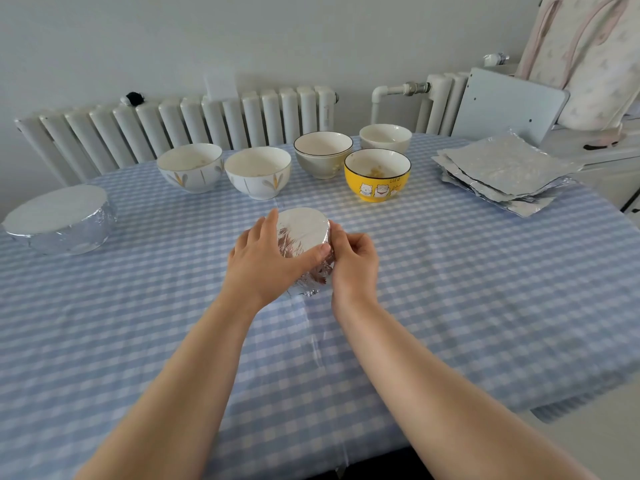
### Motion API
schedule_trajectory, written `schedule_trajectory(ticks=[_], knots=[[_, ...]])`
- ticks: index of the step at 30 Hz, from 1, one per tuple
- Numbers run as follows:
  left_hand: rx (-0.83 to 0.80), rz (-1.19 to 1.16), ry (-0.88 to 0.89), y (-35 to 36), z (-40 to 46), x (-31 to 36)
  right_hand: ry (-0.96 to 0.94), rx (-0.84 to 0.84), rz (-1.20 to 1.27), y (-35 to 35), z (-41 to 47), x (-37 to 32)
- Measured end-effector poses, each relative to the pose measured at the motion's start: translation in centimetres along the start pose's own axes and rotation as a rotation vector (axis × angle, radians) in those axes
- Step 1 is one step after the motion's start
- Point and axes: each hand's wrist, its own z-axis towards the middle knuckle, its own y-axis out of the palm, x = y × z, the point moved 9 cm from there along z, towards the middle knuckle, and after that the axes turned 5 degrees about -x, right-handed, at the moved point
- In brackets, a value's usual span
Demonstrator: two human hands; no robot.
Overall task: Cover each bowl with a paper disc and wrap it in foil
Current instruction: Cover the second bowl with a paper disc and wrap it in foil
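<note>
A foil-wrapped bowl [303, 230] sits in the middle of the table, its flat top shiny. My left hand [263, 258] cups its left and near side, thumb pressed across the foil. My right hand [353, 261] pinches the crumpled foil on the bowl's right side with curled fingers. A larger wrapped bowl [60, 220] stands at the far left. Behind the wrapped one stand several uncovered bowls: two white ones [189, 167] [258, 172], a grey-green one [322, 154], a small white one [385, 138] and a yellow cat bowl [377, 174]. Foil sheets [502, 168] are stacked at the right.
The table wears a blue checked cloth [450, 271]. A white radiator [180, 123] runs along the wall behind it. At the right edge stand a white board [509, 102] and a pale cushion [588, 57] on a side unit.
</note>
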Motion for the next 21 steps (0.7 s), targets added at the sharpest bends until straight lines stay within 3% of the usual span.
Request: schedule_trajectory(ticks=[3,10,21], knots=[[-0.002,-0.010,-0.009,0.1,0.2,-0.3,0.016,-0.030,0.048,0.5,0.1,0.2],[-0.018,-0.067,-0.030,0.1,0.1,-0.9,0.166,-0.253,0.447,3.0,0.5,0.5],[-0.016,-0.227,-0.056,-0.1,0.2,-2.3,0.145,-0.297,0.344,3.8,0.2,0.0]])
